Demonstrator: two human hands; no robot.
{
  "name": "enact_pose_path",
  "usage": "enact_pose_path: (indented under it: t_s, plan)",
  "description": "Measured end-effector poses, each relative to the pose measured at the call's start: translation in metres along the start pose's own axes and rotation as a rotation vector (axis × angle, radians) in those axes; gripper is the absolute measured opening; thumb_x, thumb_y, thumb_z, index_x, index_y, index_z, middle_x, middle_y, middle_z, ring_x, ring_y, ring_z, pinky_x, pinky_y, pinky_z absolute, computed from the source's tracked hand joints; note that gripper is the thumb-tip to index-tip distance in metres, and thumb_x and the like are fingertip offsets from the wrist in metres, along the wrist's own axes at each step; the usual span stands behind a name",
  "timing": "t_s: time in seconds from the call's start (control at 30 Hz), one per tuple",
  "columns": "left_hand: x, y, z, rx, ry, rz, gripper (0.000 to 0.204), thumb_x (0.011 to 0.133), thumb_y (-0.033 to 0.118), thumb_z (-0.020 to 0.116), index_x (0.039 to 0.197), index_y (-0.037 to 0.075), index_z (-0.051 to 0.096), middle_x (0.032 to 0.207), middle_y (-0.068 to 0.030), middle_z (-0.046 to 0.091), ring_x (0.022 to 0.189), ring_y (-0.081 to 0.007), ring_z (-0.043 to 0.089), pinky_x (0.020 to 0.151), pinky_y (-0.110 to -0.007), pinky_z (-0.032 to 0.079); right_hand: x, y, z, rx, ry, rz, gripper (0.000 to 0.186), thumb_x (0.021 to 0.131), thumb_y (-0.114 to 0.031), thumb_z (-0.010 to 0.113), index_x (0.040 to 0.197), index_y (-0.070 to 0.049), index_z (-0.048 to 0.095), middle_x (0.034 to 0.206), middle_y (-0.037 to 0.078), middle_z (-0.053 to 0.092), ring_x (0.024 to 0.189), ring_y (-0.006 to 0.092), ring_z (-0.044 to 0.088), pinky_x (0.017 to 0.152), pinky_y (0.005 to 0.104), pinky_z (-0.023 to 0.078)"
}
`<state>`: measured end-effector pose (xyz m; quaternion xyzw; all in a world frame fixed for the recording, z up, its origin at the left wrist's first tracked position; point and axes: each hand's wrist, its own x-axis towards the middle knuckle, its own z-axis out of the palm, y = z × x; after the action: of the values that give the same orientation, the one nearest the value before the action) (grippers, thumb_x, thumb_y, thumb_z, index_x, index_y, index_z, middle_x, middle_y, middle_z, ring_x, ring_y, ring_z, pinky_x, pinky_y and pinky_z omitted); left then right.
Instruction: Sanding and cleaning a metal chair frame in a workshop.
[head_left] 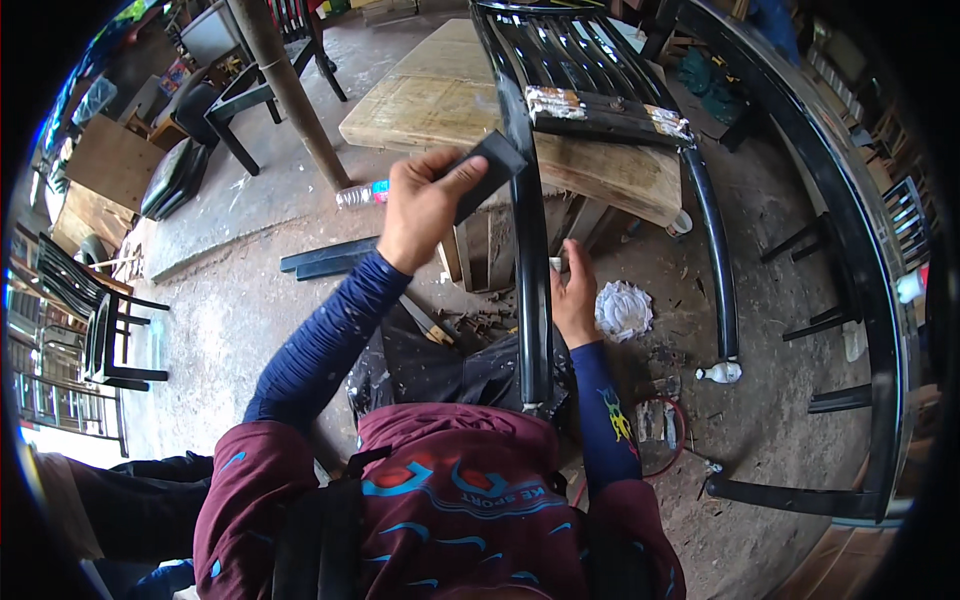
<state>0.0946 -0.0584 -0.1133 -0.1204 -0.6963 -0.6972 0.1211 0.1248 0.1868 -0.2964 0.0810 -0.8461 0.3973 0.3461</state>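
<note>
My left hand (425, 205) is raised and shut on a dark flat sanding block (487, 172), pressing it against the left upright of a black chair frame (530, 250) that lies tilted over a wooden workbench (440, 100). My right hand (574, 300) grips the same black upright lower down, near my lap. The frame's curved back slats (580, 60) reach away from me, and a cross rail (610, 112) shows patches of pale filler or bare wood.
A crumpled white rag (623, 310) lies on the dirt floor by my right hand. A clear plastic bottle (362, 194) lies left of the bench beside a post (290, 90). Another black frame (860, 260) curves along the right. Black chairs (90, 310) stand at left.
</note>
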Motion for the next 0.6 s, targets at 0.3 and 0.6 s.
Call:
enact_pose_path:
  t_s: [0.3, 0.6]
  plan:
    - [-0.057, 0.035, 0.104, 0.632, -0.267, 0.937, 0.057, 0.064, 0.011, 0.074, 0.119, 0.001, 0.067, 0.122, -0.0153, 0.064, 0.112, -0.0328, 0.061, 0.094, -0.041, 0.053, 0.078, -0.153, -0.091, 0.895, 0.161, 0.323, 0.056, 0.107, -0.036, 0.049, 0.147, 0.003, 0.043, 0.117, 0.013, 0.069, 0.107, 0.0161, 0.061, 0.095, 0.0300, 0.047]
    - [-0.110, -0.018, 0.069, -0.661, -0.266, -0.703, 0.050, 0.085, -0.006, 0.071, 0.127, -0.002, 0.044, 0.093, -0.0113, 0.063, 0.076, -0.0260, 0.071, 0.064, -0.038, 0.060, 0.075, 0.024, -0.268, -0.514, -0.010, 0.550, 0.039, 0.106, -0.033, 0.049, 0.111, 0.003, 0.064, 0.096, 0.020, 0.070, 0.094, 0.0373, 0.068, 0.084, 0.0467, 0.052]
